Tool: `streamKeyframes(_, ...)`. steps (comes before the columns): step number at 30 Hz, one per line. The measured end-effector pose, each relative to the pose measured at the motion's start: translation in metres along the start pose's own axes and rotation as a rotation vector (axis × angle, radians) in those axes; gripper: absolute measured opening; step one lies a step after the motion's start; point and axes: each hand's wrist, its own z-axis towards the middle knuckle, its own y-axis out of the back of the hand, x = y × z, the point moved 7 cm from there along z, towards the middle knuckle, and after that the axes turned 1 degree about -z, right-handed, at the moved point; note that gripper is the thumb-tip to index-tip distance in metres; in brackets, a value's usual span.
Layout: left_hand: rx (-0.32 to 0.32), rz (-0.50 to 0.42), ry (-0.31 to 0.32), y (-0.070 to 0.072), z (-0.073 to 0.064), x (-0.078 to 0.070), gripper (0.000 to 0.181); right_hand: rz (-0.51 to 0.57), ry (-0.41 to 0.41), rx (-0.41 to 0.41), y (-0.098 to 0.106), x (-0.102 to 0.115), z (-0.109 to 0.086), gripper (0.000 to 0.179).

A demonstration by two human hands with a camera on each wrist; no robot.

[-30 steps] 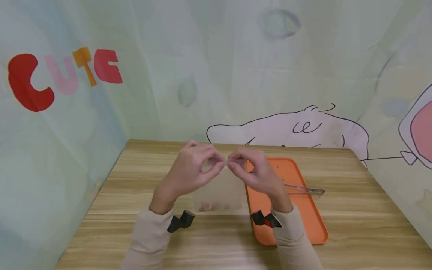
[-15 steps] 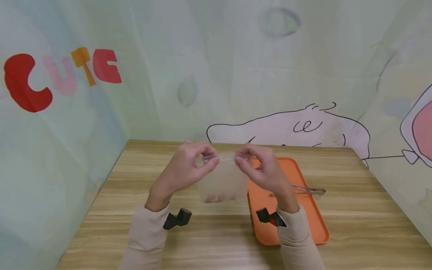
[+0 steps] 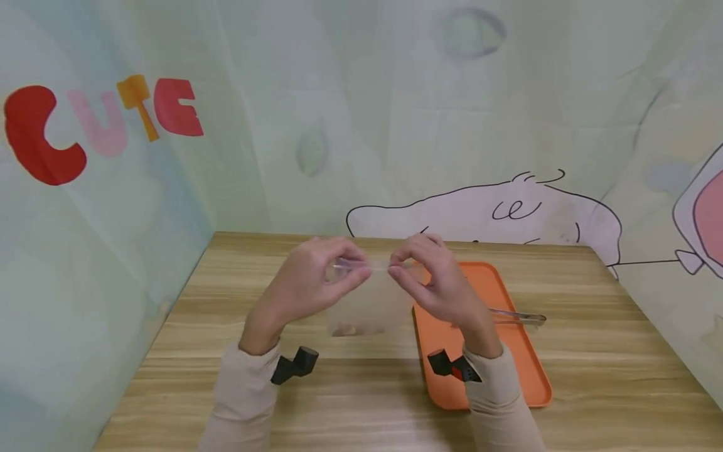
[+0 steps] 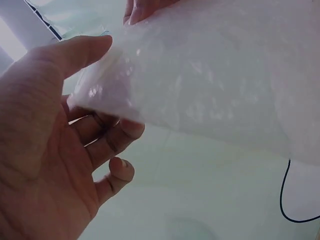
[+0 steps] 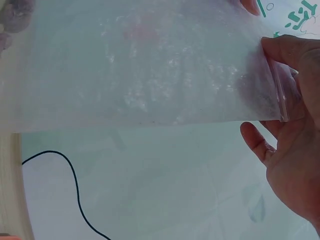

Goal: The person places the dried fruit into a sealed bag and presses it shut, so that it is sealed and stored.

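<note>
A translucent zip bag (image 3: 369, 301) hangs between my hands above the table, its zip edge at the top. Small brownish-pink pieces lie along its bottom; in the right wrist view some of these pieces (image 5: 17, 14) show at the upper left. My left hand (image 3: 310, 276) pinches the top edge left of the middle between thumb and forefinger. On the other side my right hand (image 3: 432, 276) pinches the same edge, a short gap from the left fingertips. The right wrist view shows the zip strip (image 5: 281, 95) under my right thumb.
An orange tray (image 3: 514, 370) lies on the wooden table (image 3: 361, 402), partly under my right arm. Metal tongs (image 3: 522, 317) rest across it, their end past its right rim. A printed cloth (image 3: 260, 125) rises behind the table.
My hands, nearly touching at first, have moved apart along the bag's top edge, then slightly closer again. The bag has risen a little and its bottom has swung. Tray and tongs stay in place.
</note>
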Motion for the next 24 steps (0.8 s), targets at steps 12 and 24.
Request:
streamKeyframes(12, -0.026, -0.089, -0.047, 0.000, 0.001, 0.003, 0.009, -0.088, -0.059, 0.017, 0.008, 0.002, -0.001, 0.008)
streamKeyframes(24, -0.008, -0.124, -0.006, -0.005, 0.002, 0.005, 0.005, -0.052, -0.098, 0.050, -0.001, 0.005, 0.000, 0.008)
